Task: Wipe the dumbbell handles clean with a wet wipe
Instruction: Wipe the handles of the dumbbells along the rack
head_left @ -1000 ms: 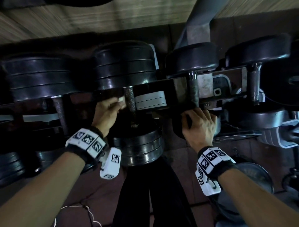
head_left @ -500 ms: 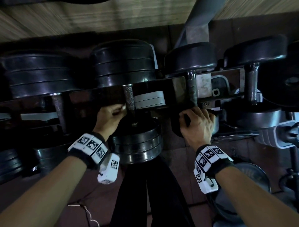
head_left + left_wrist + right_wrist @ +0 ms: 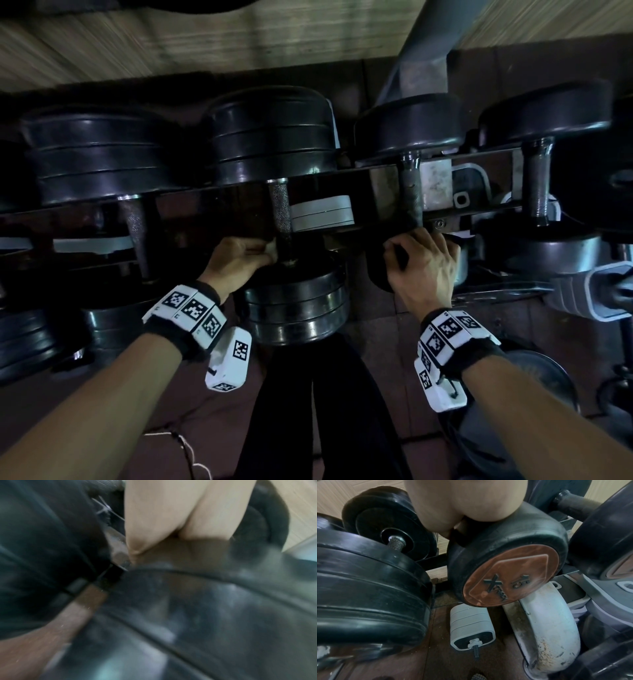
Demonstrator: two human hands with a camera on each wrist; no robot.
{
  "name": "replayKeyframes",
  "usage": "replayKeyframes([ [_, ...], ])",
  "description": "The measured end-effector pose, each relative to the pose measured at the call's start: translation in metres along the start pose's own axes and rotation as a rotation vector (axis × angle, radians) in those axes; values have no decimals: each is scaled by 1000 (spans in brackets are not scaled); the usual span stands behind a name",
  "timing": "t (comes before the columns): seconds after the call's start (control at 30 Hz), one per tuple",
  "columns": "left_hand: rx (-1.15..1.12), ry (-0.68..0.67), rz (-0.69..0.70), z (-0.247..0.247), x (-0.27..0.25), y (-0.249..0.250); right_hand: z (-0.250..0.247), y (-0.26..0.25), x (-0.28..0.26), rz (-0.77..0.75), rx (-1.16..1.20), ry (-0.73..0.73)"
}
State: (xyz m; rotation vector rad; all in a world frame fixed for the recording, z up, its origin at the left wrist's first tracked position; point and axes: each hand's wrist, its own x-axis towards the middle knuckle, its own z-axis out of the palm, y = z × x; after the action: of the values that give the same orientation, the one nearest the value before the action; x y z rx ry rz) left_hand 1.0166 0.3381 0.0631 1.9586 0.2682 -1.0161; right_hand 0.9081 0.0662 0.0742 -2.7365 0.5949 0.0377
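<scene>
the left hand [image 3: 236, 260] pinches the wet wipe [image 3: 273, 247] at the near end of the second dumbbell's handle [image 3: 281, 209]; the right hand [image 3: 423, 265] clasps the neighbouring dumbbell's head [image 3: 513, 555]. the handles further right look unwiped yet, probably.

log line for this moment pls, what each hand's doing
left hand: presses wet wipe on knurled handle, low end | right hand: grips dumbbell head | rack: loaded

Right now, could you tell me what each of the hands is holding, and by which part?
The left hand pinches a wet wipe against the lower end of a dumbbell handle. The right hand grips the near weight head of the neighbouring dumbbell.
</scene>
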Motion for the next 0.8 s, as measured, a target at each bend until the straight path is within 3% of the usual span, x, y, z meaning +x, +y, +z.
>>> replayKeyframes([
  [0.1, -71, 42, 48, -8, 2, 13, 0, 0, 0, 3, -7, 11],
  [0.23, -192, 212, 140, -12, 33, 39, 1, -1, 0, 9, -5, 33],
  [0.33, -169, 173, 219, -9, 39, 43, 1, -1, 0, 14, 5, 31],
  [0.47, 55, 31, 161, -1, 29, 10, 0, -2, -1, 42, 9, -1],
  [0.57, 201, 18, 91, 5, 20, -13, -8, -7, -2, 81, 43, -134],
  [0.67, 212, 82, 31, 4, -1, 1, -25, -15, 2, 142, 127, -325],
  [0.8, 113, 141, 102, -8, -50, 50, -68, -61, 9, 259, 504, -527],
])
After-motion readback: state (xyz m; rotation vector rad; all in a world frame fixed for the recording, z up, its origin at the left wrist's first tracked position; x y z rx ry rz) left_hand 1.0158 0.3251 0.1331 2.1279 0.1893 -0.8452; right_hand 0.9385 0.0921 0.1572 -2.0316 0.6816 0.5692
